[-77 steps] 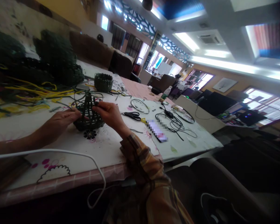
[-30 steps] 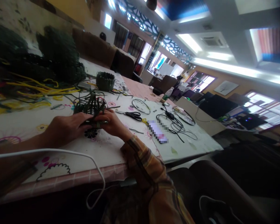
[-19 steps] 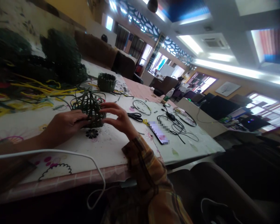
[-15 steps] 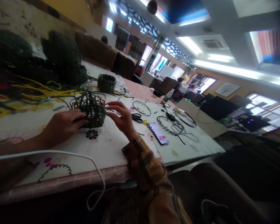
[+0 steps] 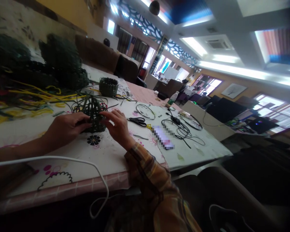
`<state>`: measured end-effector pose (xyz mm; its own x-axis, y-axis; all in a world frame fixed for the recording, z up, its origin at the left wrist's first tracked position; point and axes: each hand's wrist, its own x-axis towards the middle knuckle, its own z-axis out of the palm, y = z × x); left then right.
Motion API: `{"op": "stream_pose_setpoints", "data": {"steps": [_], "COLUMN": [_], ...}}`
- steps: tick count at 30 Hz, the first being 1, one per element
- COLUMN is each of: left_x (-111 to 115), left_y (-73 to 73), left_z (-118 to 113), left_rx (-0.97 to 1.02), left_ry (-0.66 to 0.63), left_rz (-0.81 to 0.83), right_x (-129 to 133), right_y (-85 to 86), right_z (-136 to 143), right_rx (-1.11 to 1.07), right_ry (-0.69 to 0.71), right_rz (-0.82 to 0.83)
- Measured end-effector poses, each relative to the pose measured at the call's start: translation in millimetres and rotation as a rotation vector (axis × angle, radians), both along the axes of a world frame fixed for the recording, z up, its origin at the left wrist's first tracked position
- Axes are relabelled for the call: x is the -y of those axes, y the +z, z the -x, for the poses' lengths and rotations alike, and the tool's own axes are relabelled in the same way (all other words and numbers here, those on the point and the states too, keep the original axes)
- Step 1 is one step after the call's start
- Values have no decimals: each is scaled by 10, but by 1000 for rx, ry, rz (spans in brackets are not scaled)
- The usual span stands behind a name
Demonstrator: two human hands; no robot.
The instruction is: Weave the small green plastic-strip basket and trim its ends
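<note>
A small dark green woven basket [image 5: 96, 120], with loose strips sticking out at the top, sits on the table in front of me. My left hand [image 5: 71, 125] is closed on its left side, thumb and fingers pinching the weave. From the right, my right hand [image 5: 118, 125] presses thumb and fingertips on the basket's near right side; exactly which strip they hold is too dark to make out. Behind it stands another small green woven basket [image 5: 108, 87]. Black-handled scissors [image 5: 138, 121] lie to the right of my right hand.
Yellow and green strips [image 5: 38, 93] lie heaped at the left before large dark woven pieces [image 5: 62, 61]. On the right are a phone [image 5: 162, 137], coiled black cord [image 5: 181, 127] and a bottle [image 5: 172, 99]. A white cable [image 5: 62, 158] crosses the near table edge.
My right hand has moved left onto the basket, its fingers closing in against the weave. My left hand keeps its grip. The view has shifted slightly.
</note>
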<state>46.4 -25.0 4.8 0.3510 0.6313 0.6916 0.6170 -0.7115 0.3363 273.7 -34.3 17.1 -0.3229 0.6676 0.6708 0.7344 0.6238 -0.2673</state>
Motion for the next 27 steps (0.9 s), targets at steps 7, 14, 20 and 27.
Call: {"op": "stream_pose_setpoints", "data": {"steps": [7, 14, 20, 27], "left_x": [-10, -6, 3, 68], "left_y": [55, 51, 22, 22], "left_z": [-87, -128, -127, -162], "left_rx": [-42, 71, 82, 56], "left_ry": [-22, -6, -44, -94], "left_rz": [127, 144, 157, 195], "right_x": [-19, 15, -36, -17], "right_y": [-39, 12, 3, -54], "right_z": [-22, -65, -58, 24], "right_rx": [-83, -81, -129, -114], "right_ry": [61, 35, 183, 178], "right_rz": [-2, 34, 0, -66]}}
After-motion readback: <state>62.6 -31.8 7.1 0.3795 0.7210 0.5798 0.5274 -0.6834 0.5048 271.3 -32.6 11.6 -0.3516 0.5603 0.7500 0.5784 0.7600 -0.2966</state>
